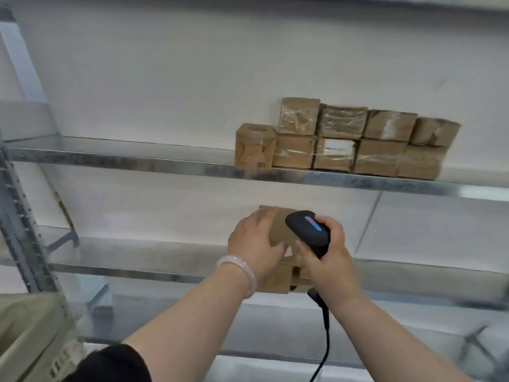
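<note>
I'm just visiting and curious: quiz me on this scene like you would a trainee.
1. True or false: the right hand grips the black scanner.
2. Which wrist wears the pale bracelet? A left, B right.
3. Fill in: above the cardboard box that the left hand holds, the stacked boxes form ___ rows on the metal shelf.
Key: 1 true; 2 A; 3 two.

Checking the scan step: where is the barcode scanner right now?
In the head view, the scanner sits right of centre in the right hand, beside the cardboard box the left hand holds, below the stacked boxes.
</note>
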A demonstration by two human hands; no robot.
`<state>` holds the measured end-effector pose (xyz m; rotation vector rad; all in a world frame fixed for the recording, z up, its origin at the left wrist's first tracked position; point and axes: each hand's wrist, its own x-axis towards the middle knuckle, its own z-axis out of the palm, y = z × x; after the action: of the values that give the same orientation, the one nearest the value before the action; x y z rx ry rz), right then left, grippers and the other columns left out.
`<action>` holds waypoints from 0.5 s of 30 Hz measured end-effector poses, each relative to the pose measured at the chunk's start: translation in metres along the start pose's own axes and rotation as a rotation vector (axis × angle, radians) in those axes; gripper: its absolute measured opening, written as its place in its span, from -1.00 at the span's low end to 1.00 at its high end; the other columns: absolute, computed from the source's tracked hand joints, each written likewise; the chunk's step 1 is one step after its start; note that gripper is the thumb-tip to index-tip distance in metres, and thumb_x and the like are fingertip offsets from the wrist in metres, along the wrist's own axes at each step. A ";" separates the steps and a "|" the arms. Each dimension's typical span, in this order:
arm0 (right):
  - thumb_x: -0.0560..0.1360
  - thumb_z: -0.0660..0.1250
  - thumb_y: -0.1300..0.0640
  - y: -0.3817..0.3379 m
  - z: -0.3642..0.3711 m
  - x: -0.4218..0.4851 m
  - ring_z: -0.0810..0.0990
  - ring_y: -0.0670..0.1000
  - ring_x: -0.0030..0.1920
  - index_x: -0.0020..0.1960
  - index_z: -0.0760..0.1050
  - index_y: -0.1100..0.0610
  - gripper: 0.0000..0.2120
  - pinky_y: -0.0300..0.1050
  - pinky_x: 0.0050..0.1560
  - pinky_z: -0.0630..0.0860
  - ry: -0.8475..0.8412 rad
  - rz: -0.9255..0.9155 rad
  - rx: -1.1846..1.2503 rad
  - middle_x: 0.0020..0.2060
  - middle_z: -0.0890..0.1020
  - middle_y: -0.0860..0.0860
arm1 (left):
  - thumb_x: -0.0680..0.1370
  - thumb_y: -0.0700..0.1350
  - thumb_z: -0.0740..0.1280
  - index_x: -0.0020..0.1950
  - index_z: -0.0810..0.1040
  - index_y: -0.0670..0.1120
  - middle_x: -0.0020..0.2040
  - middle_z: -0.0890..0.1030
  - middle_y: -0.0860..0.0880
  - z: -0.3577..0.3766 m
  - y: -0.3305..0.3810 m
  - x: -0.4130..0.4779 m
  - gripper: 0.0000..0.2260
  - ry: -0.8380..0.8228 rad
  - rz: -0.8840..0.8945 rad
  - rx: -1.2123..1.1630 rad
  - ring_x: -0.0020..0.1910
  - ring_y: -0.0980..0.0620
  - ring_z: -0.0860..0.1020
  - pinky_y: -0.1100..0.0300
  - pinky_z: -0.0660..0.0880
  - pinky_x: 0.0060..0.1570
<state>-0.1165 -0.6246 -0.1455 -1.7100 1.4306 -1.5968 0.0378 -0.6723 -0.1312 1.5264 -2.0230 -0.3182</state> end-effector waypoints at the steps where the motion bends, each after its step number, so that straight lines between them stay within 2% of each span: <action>1: 0.50 0.43 0.15 0.004 -0.019 0.004 0.52 -0.35 0.01 0.21 0.28 -0.29 -0.51 -0.48 -0.12 0.44 0.011 -0.009 -0.006 0.07 0.50 -0.32 | 0.57 0.16 0.31 0.61 0.05 0.22 0.61 0.18 0.01 0.008 0.019 0.005 -0.32 0.001 0.024 -0.006 0.56 -0.07 0.17 -0.02 0.25 0.49; 4: 0.50 0.43 0.13 0.012 -0.072 0.015 0.53 -0.34 0.02 0.18 0.25 -0.36 -0.49 -0.50 -0.12 0.43 0.053 -0.027 -0.058 0.07 0.52 -0.30 | 0.58 0.17 0.29 0.62 0.02 0.22 0.62 0.14 0.01 0.028 0.073 0.019 -0.32 -0.013 0.065 -0.010 0.58 -0.07 0.12 -0.05 0.20 0.52; 9: 0.50 0.42 0.16 0.021 -0.141 0.041 0.61 -0.08 0.02 0.23 0.28 -0.24 -0.51 -0.45 -0.10 0.47 0.163 -0.054 -0.100 0.12 0.56 -0.11 | 0.59 0.20 0.26 0.62 -0.02 0.21 0.64 0.09 0.00 0.045 0.145 0.041 -0.31 -0.055 0.133 0.017 0.59 -0.08 0.09 0.00 0.16 0.54; 13: 0.50 0.43 0.13 0.025 -0.178 0.060 0.65 0.03 0.00 0.25 0.29 -0.23 -0.52 -0.19 -0.02 0.58 0.242 -0.079 -0.112 0.10 0.53 -0.25 | 0.59 0.22 0.25 0.62 -0.03 0.22 0.64 0.08 0.00 0.055 0.184 0.066 -0.31 -0.083 0.185 0.025 0.60 -0.07 0.07 -0.02 0.15 0.53; 15: 0.50 0.43 0.12 0.029 -0.192 0.066 0.65 0.03 -0.02 0.25 0.29 -0.22 -0.52 -0.19 -0.03 0.58 0.279 -0.079 -0.123 0.09 0.53 -0.27 | 0.59 0.22 0.26 0.62 -0.02 0.21 0.64 0.08 0.00 0.060 0.200 0.076 -0.31 -0.087 0.212 0.012 0.60 -0.07 0.07 -0.05 0.17 0.53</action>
<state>-0.3123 -0.6267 -0.0849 -1.6804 1.6402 -1.8860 -0.1700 -0.6892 -0.0537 1.3102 -2.2355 -0.2920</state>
